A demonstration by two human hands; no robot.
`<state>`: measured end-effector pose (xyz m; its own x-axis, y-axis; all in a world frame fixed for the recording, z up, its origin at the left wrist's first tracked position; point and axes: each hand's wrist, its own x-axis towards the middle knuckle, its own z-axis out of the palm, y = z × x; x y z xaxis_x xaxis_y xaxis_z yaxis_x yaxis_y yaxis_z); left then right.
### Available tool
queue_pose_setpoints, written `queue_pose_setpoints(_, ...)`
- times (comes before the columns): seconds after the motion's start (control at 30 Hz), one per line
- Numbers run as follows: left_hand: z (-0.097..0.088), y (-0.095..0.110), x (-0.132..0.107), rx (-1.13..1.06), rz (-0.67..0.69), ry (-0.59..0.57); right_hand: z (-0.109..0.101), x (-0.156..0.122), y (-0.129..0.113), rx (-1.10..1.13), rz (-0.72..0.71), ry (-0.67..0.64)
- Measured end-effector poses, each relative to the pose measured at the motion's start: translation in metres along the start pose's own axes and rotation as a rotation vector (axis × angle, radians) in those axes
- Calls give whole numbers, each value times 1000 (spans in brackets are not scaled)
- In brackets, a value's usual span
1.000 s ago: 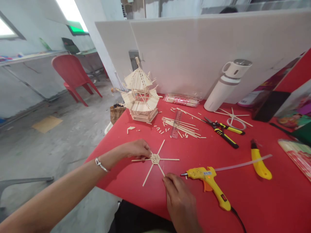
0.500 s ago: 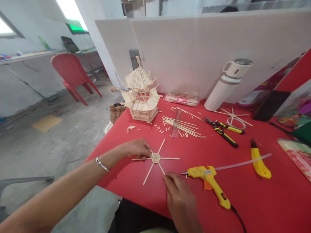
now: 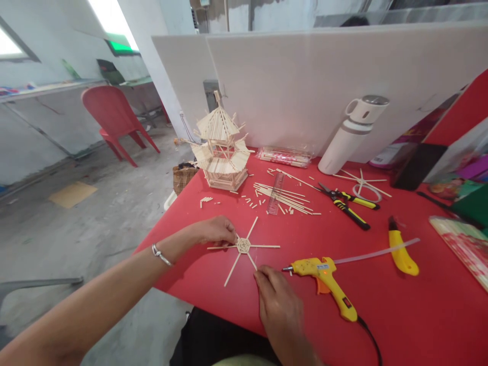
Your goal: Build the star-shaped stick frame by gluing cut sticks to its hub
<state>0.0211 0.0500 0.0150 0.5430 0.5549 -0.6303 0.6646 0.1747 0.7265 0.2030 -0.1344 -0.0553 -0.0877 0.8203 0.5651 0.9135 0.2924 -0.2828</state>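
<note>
A six-armed frame of wooden sticks (image 3: 243, 246), with a small hexagonal web at its centre, lies on the red table (image 3: 213, 300). My left hand (image 3: 220, 231), a silver bangle on its wrist, pinches the frame beside the hub at the upper left. The fingers of my right hand (image 3: 280, 300) are closed on the tip of the lower-right stick. Just right of that hand rests a yellow hot glue gun (image 3: 324, 274), its nozzle pointing left and a clear glue stick (image 3: 373, 254) jutting from its back.
Behind stand a stick-built pagoda model (image 3: 223, 147) and a white flask (image 3: 353, 134). Loose sticks (image 3: 290, 198), a clear ruler (image 3: 276, 193), yellow-black pliers (image 3: 345, 206), a yellow-handled cutter (image 3: 402, 251) and a second stick star (image 3: 362, 180) lie on the table. A pale board (image 3: 274, 86) rises behind.
The camera view has shifted slightly, so the table items sit a little further left. Both hands keep their hold on the stick frame, with almost no other movement.
</note>
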Motion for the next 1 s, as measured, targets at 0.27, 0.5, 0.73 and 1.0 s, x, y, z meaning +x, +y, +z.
queue_pose_setpoints(0.27,0,2,-2,2,-8,19,4,4,-3,-59,-26,-49)
queue_pose_setpoints(0.5,-12,-3,-2,-6,35,23,14,18,-14,-67,-36,-146)
queue_pose_setpoints(0.73,-39,-14,7,15,29,64,26,43,-21,-78,-62,-241)
queue_pose_setpoints(1.0,-47,-16,9,-3,16,37,32,48,-18,-69,-101,-247)
